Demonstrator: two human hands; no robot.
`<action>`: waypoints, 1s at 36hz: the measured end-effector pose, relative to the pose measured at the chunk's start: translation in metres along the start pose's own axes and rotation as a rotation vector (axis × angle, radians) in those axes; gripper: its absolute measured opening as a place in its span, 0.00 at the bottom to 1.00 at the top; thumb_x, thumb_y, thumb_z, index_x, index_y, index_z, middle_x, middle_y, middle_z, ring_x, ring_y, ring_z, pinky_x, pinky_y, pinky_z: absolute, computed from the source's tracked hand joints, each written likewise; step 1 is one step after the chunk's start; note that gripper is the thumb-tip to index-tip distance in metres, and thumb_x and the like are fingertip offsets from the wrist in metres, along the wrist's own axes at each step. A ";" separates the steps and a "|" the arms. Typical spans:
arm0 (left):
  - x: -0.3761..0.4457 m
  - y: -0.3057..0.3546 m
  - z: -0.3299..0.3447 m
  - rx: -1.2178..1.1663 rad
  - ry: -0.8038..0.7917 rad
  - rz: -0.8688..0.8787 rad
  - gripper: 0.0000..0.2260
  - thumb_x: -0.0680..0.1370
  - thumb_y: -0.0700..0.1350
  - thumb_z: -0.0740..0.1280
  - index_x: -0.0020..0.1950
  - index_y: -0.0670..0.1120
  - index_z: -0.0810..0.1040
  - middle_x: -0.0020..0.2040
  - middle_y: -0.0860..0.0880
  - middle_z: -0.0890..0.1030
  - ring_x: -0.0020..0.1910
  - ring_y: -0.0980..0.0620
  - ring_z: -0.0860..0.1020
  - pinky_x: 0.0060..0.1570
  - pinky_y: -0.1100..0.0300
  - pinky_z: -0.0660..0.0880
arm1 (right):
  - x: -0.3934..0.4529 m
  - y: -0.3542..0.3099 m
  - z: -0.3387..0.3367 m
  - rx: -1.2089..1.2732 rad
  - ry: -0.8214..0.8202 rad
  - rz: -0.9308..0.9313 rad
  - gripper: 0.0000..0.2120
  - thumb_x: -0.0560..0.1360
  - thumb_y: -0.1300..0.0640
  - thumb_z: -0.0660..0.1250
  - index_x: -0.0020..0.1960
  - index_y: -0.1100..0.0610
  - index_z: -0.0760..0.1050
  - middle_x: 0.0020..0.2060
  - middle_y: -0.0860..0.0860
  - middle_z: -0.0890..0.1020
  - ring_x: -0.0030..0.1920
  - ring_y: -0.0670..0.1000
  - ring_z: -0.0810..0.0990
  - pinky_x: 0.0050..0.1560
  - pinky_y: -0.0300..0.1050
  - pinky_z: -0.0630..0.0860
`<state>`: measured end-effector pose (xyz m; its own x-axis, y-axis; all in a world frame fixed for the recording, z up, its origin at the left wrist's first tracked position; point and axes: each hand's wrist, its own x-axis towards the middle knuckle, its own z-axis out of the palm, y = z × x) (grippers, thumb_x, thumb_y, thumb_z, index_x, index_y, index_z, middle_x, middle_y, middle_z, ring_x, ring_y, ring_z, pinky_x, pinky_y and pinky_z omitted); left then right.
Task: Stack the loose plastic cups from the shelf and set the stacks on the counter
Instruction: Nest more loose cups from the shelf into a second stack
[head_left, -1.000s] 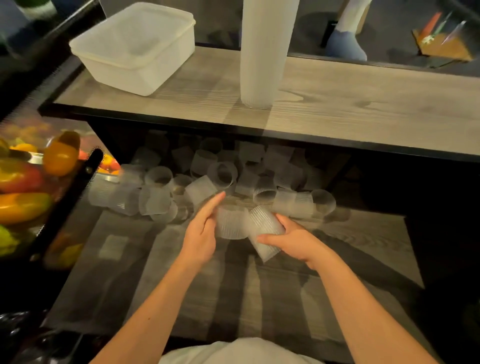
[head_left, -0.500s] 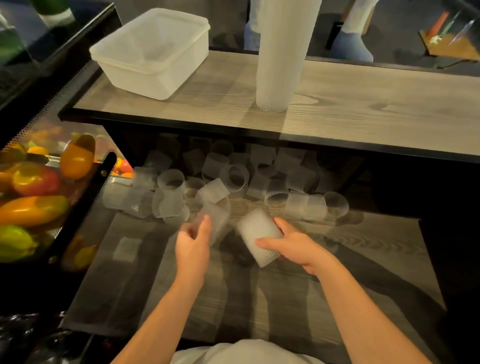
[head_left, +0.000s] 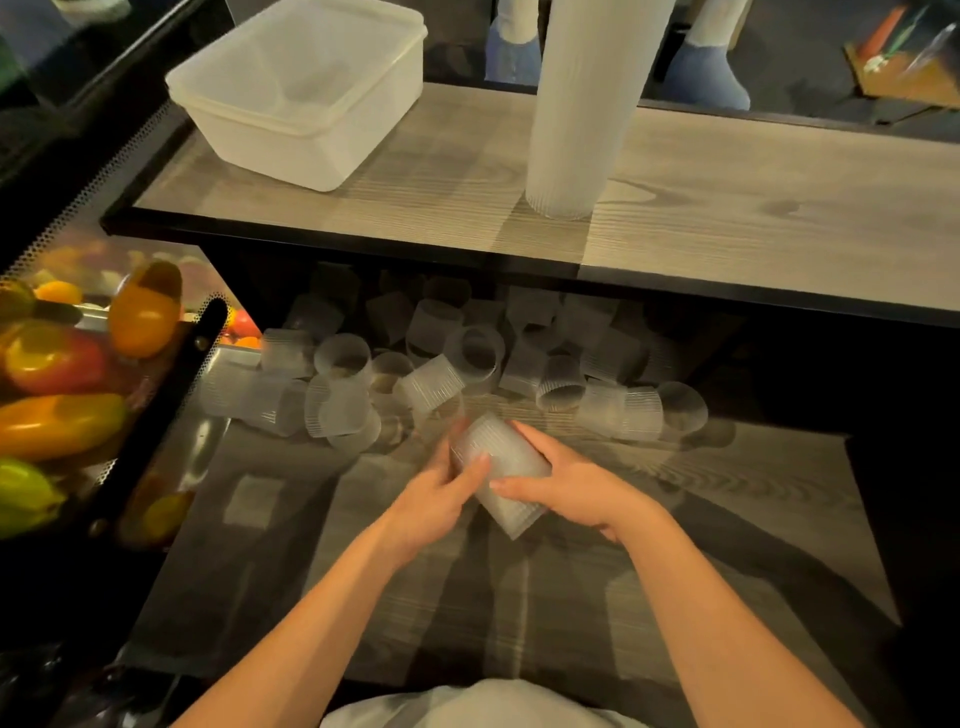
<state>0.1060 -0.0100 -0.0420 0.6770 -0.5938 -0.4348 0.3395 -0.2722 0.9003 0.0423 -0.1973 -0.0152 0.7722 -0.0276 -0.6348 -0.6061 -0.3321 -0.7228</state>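
A short stack of ribbed clear plastic cups (head_left: 501, 475) lies tilted between both hands above the lower shelf (head_left: 727, 499). My right hand (head_left: 576, 488) grips it from the right side and my left hand (head_left: 431, 493) holds its upper end from the left. Several loose ribbed cups (head_left: 431, 384) lie tumbled at the back of the shelf, some on their sides. A tall stack of the same cups (head_left: 582, 114) stands upright on the wooden counter (head_left: 753, 208) above.
A white lidded plastic tub (head_left: 306, 88) sits at the counter's left end. At the left, peppers and other vegetables (head_left: 57, 421) fill a display behind a black bar (head_left: 156, 415). A person's feet in blue socks (head_left: 706, 67) stand beyond the counter.
My left hand has brought a loose cup to the right and joined it onto the cups in my right hand. Both hands now hold one stack.
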 end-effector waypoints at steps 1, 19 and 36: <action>0.002 0.002 0.000 0.059 -0.034 0.009 0.28 0.81 0.61 0.58 0.79 0.58 0.55 0.76 0.57 0.65 0.73 0.60 0.66 0.71 0.63 0.63 | 0.000 0.000 -0.001 0.000 0.008 -0.003 0.48 0.67 0.36 0.76 0.79 0.36 0.54 0.70 0.41 0.70 0.65 0.46 0.74 0.67 0.49 0.74; 0.026 0.035 -0.041 0.212 -0.070 -0.014 0.17 0.80 0.62 0.60 0.66 0.58 0.74 0.68 0.57 0.73 0.68 0.58 0.70 0.72 0.53 0.63 | -0.001 0.007 -0.007 0.081 0.073 -0.005 0.45 0.70 0.43 0.77 0.79 0.39 0.56 0.67 0.38 0.73 0.64 0.41 0.74 0.65 0.44 0.72; 0.056 -0.021 -0.031 1.260 0.331 0.114 0.10 0.77 0.46 0.68 0.58 0.51 0.80 0.77 0.50 0.53 0.75 0.45 0.50 0.74 0.49 0.55 | 0.001 0.012 -0.010 0.046 0.110 0.079 0.43 0.73 0.47 0.75 0.80 0.42 0.54 0.68 0.41 0.70 0.64 0.46 0.72 0.57 0.44 0.74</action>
<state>0.1574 -0.0140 -0.0856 0.8500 -0.4963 -0.1767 -0.4486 -0.8577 0.2514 0.0378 -0.2107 -0.0213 0.7361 -0.1556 -0.6587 -0.6723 -0.2811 -0.6849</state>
